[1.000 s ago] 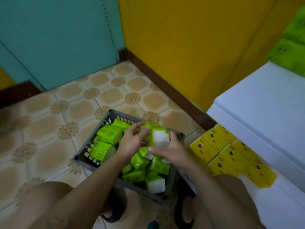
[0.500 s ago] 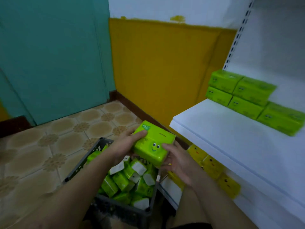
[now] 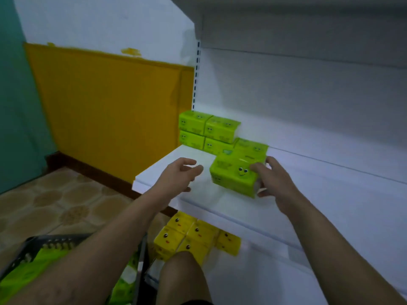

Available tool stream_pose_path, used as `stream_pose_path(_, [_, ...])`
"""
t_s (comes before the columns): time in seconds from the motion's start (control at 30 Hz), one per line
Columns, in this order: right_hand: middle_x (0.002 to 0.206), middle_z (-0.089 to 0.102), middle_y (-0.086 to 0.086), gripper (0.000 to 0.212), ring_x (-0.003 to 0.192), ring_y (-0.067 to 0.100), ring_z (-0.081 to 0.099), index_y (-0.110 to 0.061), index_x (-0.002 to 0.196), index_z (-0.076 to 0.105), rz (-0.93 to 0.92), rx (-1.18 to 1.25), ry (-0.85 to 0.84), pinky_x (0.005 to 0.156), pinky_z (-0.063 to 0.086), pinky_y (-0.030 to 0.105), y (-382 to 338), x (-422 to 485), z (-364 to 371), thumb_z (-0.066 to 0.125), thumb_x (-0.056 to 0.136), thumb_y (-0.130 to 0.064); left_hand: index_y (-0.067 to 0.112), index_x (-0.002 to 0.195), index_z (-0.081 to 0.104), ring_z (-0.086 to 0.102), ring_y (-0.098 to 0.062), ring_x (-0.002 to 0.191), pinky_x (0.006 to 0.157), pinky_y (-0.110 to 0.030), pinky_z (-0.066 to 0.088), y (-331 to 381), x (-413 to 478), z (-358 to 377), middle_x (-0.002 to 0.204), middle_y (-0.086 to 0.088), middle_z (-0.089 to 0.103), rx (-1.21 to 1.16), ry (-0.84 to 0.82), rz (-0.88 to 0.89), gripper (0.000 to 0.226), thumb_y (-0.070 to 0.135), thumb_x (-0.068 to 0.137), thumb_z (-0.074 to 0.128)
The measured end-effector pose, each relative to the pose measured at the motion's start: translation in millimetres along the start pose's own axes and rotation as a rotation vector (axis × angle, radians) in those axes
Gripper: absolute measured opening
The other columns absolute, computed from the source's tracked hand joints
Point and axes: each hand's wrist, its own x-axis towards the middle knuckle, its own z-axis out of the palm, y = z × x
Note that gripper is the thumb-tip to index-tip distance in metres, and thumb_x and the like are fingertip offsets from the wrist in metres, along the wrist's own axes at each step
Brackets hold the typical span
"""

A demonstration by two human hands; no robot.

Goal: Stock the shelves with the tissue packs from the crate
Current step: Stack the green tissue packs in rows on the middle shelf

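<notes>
Green smiley-face tissue pack [image 3: 231,177], blurry lettering

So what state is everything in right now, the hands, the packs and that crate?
Bright green tissue pack: gripped at its right end, over the white shelf; set down or not, unclear.
Right hand: grips that pack.
Left hand: open, holding nothing.
Stacked green packs: two layers at the shelf's back.
Yellow tissue packs: on the lower shelf.
Dark plastic crate: holds green packs.
</notes>
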Motion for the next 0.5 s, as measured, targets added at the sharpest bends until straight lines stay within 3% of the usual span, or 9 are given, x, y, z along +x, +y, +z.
stream_pose_path(0.03, [0.082,0.064,0.01,0.042,0.066,0.022,0.061,-0.025,0.127,0.051,0.029,-0.085,0.027,0.056,0.05,0.031,6,8,-18,0.061,0.087,-0.03,0.022,0.12,0.059,0.063,-0.02,0.099,0.076,-0.036,0.054,2,6,8,0.11,-0.004,0.063,0.064,-0.017,0.032,0.031,0.034,0.091,0.064])
stream_pose_path(0.1, [0.126,0.056,0.016,0.064,0.104,0.031,0.06,-0.036,0.145,0.033,0.033,-0.446,0.075,0.083,0.051,0.041,21,21,-47,0.061,0.088,-0.038,0.026,0.12,0.06,0.062,-0.014,0.091,0.072,-0.03,0.051,6,18,24,0.113,0.001,0.06,0.181,-0.052,0.074,0.033,0.038,0.09,0.065])
stream_pose_path(0.13, [0.147,0.037,0.016,0.076,0.125,0.035,0.047,-0.041,0.15,0.021,0.005,-0.62,0.079,0.098,0.043,0.044,28,24,-56,0.063,0.086,-0.046,0.028,0.12,0.06,0.061,-0.013,0.09,0.07,-0.028,0.049,7,22,30,0.116,0.002,0.058,0.231,-0.067,0.084,0.034,0.038,0.089,0.066])
stream_pose_path(0.2, [0.161,0.006,0.007,0.091,0.145,0.032,0.019,-0.047,0.15,0.012,-0.088,-0.829,0.022,0.112,0.028,0.047,33,28,-61,0.065,0.078,-0.062,0.028,0.12,0.06,0.061,-0.016,0.094,0.072,-0.026,0.044,7,31,40,0.12,0.001,0.056,0.315,-0.089,0.104,0.034,0.037,0.088,0.068])
stream_pose_path(0.27, [0.161,0.005,0.004,0.094,0.146,0.028,0.012,-0.049,0.148,0.017,-0.143,-0.997,-0.097,0.113,0.026,0.047,35,34,-57,0.068,0.071,-0.068,0.028,0.12,0.06,0.06,-0.018,0.099,0.077,-0.027,0.044,7,38,46,0.123,-0.001,0.055,0.371,-0.1,0.129,0.034,0.036,0.088,0.068])
stream_pose_path(0.33, [0.15,0.028,0.011,0.09,0.136,0.031,0.027,-0.042,0.146,0.027,-0.14,-1.067,-0.131,0.105,0.036,0.043,37,46,-52,0.072,0.071,-0.061,0.027,0.121,0.06,0.059,-0.019,0.103,0.079,-0.028,0.046,9,44,48,0.124,-0.002,0.055,0.386,-0.102,0.141,0.035,0.035,0.088,0.067])
stream_pose_path(0.4, [0.127,0.044,0.011,0.079,0.121,0.032,0.039,-0.036,0.138,0.038,-0.151,-0.993,-0.093,0.091,0.04,0.036,34,58,-52,0.076,0.07,-0.052,0.027,0.122,0.06,0.06,-0.019,0.102,0.077,-0.027,0.047,11,50,46,0.123,-0.002,0.055,0.375,-0.095,0.139,0.035,0.035,0.088,0.067])
stream_pose_path(0.5, [0.108,0.049,0.006,0.065,0.105,0.027,0.046,-0.035,0.116,0.048,-0.248,-0.79,-0.118,0.077,0.038,0.032,22,72,-56,0.085,0.063,-0.039,0.028,0.121,0.06,0.059,-0.017,0.103,0.074,-0.026,0.045,14,59,35,0.122,0.0,0.056,0.377,-0.072,0.157,0.033,0.035,0.089,0.066])
